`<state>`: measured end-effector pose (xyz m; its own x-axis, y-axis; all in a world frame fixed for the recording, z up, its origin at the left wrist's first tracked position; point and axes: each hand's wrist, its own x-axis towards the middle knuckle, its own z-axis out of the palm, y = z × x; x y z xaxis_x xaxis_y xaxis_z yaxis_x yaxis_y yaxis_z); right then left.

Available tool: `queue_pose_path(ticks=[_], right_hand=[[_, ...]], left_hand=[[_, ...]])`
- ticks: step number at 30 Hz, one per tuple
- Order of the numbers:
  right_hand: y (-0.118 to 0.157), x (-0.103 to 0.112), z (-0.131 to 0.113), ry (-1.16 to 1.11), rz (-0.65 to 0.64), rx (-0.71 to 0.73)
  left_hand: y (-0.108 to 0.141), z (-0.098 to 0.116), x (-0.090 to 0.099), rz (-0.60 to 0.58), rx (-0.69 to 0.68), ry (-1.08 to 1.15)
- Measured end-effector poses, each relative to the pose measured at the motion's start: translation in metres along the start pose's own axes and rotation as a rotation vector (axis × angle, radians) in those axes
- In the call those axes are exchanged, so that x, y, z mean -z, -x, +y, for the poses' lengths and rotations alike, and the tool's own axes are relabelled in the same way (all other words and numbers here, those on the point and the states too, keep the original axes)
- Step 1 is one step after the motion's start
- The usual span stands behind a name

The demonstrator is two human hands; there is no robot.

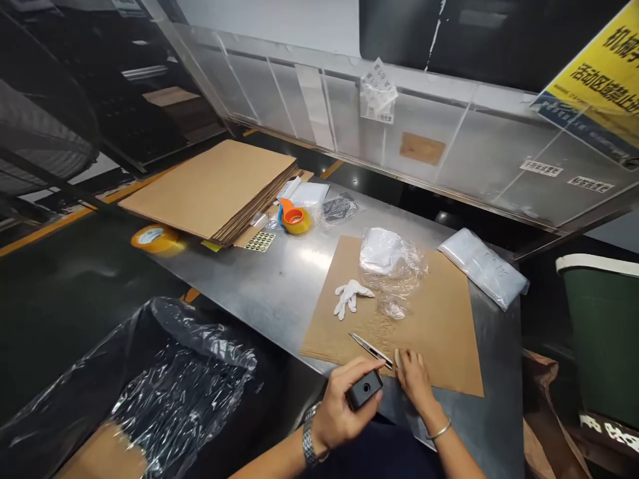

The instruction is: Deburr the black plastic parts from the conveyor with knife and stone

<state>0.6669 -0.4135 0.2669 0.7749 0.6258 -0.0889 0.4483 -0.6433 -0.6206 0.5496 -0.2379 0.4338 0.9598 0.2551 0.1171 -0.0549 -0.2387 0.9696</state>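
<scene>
My left hand (344, 402) is closed around a small black block (364, 389) with a round hole in its end. It is held above the front edge of the table. My right hand (414, 379) rests with fingers a little apart on the near edge of a brown cardboard sheet (439, 332); a pale spot shows at its leftmost fingertip. Between the hands lies a slim silver utility knife (369, 348), its pointed end facing away to the left. Beyond it on the cardboard are a white glove (351, 296) and a clear plastic bag (387, 253) with white contents.
Stacked cardboard sheets (214, 186) cover the metal table's (264, 286) far left. Nearby are a tape dispenser (295, 219), a yellow tape roll (154, 238) and a sticker sheet (259, 241). A white packet (484, 266) lies right. A black-lined bin (200, 372) stands left, a green bin (602, 332) right.
</scene>
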Motion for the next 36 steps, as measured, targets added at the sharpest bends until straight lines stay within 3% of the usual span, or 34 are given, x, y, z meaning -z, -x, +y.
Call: queue_pose_path(ticks=[3, 6, 8, 10, 12, 16, 23, 25, 28, 31, 33, 36], right_hand=[[0.001, 0.03, -0.022, -0.05, 0.04, -0.002], [0.011, 0.081, -0.079, -0.151, 0.055, 0.117], [0.018, 0.113, -0.127, -0.297, -0.001, 0.447], [0.022, 0.135, -0.165, -0.282, -0.107, 0.723], [0.023, 0.144, -0.183, -0.209, -0.181, 0.778], [0.026, 0.144, -0.178, -0.169, -0.197, 0.684], [0.033, 0.143, -0.18, -0.239, -0.224, 0.683], [0.034, 0.14, -0.173, -0.334, -0.184, 0.631], [0.035, 0.129, -0.166, -0.473, -0.061, 0.54], [0.037, 0.111, -0.17, -0.515, 0.121, 0.496], [0.04, 0.099, -0.174, -0.466, 0.2, 0.516], [0.051, 0.085, -0.171, -0.381, 0.222, 0.631]], left_hand=[[0.002, 0.005, 0.009, -0.018, -0.021, -0.013], [0.002, 0.011, 0.015, -0.081, 0.033, -0.028], [0.002, 0.014, 0.016, -0.143, 0.064, -0.039], [0.003, 0.016, 0.017, -0.202, 0.034, -0.059], [0.004, 0.018, 0.018, -0.23, 0.003, -0.082], [0.006, 0.021, 0.02, -0.24, 0.047, -0.07], [0.009, 0.022, 0.017, -0.344, 0.083, -0.06], [0.009, 0.021, 0.018, -0.31, 0.191, 0.068], [0.006, 0.018, 0.017, -0.283, 0.307, 0.5], [0.0, 0.019, 0.012, -0.141, 0.401, 0.911], [-0.006, 0.02, 0.01, 0.036, 0.535, 1.042], [-0.012, 0.017, 0.008, 0.236, 0.744, 1.165]])
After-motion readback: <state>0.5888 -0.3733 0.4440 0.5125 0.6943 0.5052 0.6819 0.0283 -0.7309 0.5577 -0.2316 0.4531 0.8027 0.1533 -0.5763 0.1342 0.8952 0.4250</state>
